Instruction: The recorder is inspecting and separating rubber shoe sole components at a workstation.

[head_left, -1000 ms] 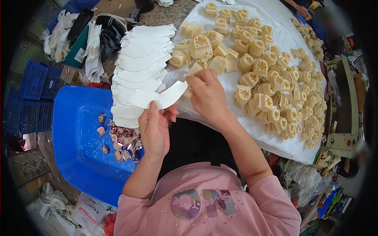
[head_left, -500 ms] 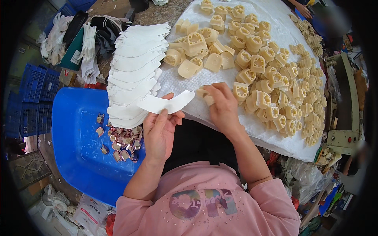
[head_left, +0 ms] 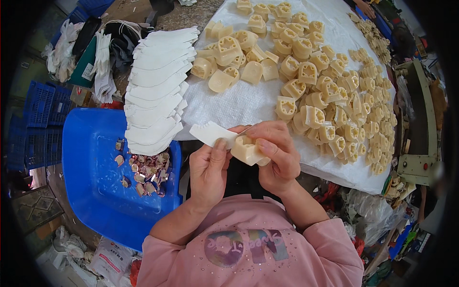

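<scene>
The left grip pinches a curved white strip while the right grip clasps a hollow, cream-coloured, rounded block.

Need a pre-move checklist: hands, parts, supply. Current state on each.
1. White strip gripped by left hand: ok, thumb on top.
2. Beige piece gripped by right hand: ok.
3. Strip's left end against the piece: not ok, sticks out free.
4. Strip's other end aligned on the piece: cannot tell, fingers hide it.
5. Spare strips at hand: ok, fanned stack lies ahead on the left.
6. Both hands clear of blue tub: ok, it sits to their left.
</scene>
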Demonstrator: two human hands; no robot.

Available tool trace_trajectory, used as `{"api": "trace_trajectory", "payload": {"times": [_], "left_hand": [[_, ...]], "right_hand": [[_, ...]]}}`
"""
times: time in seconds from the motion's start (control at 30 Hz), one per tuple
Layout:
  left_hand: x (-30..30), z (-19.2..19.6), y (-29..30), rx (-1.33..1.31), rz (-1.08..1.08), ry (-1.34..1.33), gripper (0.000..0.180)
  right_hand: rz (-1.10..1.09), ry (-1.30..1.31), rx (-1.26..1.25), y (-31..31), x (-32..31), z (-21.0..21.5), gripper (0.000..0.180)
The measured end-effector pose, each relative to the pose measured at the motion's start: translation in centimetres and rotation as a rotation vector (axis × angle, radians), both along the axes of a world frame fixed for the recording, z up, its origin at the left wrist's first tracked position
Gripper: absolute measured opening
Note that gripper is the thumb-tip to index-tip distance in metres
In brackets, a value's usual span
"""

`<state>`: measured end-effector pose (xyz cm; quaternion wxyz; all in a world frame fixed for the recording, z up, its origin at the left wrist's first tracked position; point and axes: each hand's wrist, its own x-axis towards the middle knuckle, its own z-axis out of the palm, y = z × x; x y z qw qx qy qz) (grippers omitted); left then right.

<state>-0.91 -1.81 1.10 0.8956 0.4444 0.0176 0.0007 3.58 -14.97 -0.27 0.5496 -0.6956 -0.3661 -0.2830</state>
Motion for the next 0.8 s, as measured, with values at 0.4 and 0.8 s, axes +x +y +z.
{"api": "trace_trajectory", "payload": {"times": [0.4,0.8], "left_hand": [[-0.6,0.7,-0.6,0.08,0.047,-0.003,0.036],[-0.1,-0.4,0.6,0.668,0.203,-0.137,0.032]], "right_hand": [[-0.044,-0.016,0.026,0.1,0.0,-0.2,0.05],[-0.198,-0.067,-0.191,-0.3,0.5,0.2,0.046]]}}
